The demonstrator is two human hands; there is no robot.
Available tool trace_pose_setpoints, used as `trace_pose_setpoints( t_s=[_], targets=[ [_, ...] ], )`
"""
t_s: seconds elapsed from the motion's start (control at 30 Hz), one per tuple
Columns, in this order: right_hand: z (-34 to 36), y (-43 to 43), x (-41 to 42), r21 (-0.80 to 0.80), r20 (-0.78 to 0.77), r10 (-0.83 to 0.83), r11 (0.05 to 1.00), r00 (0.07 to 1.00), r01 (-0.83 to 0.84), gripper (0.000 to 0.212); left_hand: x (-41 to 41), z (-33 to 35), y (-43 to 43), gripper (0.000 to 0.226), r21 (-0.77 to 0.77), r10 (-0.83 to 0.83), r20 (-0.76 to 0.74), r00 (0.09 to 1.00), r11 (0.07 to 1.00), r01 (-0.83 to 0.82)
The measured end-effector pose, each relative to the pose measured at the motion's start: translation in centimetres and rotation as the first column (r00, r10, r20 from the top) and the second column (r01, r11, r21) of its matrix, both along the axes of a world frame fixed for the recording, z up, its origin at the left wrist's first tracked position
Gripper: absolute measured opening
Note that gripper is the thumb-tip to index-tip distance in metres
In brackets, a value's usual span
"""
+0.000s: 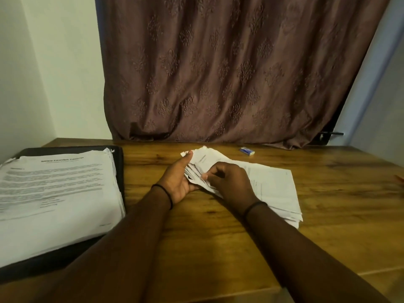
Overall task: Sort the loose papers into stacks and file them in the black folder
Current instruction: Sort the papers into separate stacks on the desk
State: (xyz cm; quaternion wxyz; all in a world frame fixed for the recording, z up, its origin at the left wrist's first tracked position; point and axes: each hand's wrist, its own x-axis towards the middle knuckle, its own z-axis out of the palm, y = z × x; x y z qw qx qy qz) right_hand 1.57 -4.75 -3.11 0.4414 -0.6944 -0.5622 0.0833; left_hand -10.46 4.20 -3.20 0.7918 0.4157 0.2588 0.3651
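Head view, looking forward and down over a wooden table (218, 248). Found the loose papers (273, 186) near the middle of the table, fanned out, the far left end lifted and the rest lying flat toward the right. Gripped that lifted end with the left hand (178, 182): thumb on top, fingers curled under the sheets. Pinched the near edges of the same sheets with the right hand (229, 184), fingers bent, knuckles up, wrist above the flat part. Wore a thin dark band (166, 193) on each wrist.

Found the black folder (119, 162) at the left side of the table, lying flat, apart from the loose papers. Carried a thick stack (56, 189) of printed pages, covering almost all of the folder and leaving only a dark border at the far and right edges. Could not read the print, too blurred.

Noticed a small white and blue eraser (247, 151) farther back on the table, apart from the papers. Saw a brown patterned curtain (229, 73) behind the table, with a pale wall (54, 73) to its left.
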Motion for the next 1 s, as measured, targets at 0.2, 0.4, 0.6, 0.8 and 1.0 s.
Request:
trace_pose_setpoints(
  t_s=[0.2, 0.4, 0.6, 0.8, 1.0],
  targets=[
    [-0.2, 0.4, 0.5, 0.065, 0.004, -0.047, 0.997, 0.999, 0.047, 0.003, 0.3, -0.5, 0.8, 0.038, -0.054, 0.052, -0.011, 0.999, 0.997, -0.052],
    [-0.1, 0.6, 0.5, 0.130, 0.006, -0.169, 0.978, 0.986, 0.166, 0.032, 0.4, -0.3, 0.5, 0.033, -0.050, 0.076, -0.043, 0.996, 0.996, -0.078],
    [-0.1, 0.8, 1.0, 0.190, -0.021, -0.287, 0.939, 0.958, 0.286, 0.025, 0.2, -0.2, 0.2, 0.033, -0.050, 0.088, -0.051, 0.995, 0.995, -0.090],
    [-0.1, 0.7, 0.2, 0.165, 0.043, -0.119, 0.980, 0.992, 0.110, 0.022, -0.1, -0.2, -0.1, 0.032, -0.043, 0.067, -0.038, 0.997, 0.997, -0.068],
    [-0.3, -0.1, -0.5, 0.070, 0.149, 0.021, 0.997, 0.989, -0.031, 0.044, -0.1, -0.4, 0.3, 0.034, -0.017, 0.036, -0.053, 0.998, 0.999, -0.037]
  ],
)
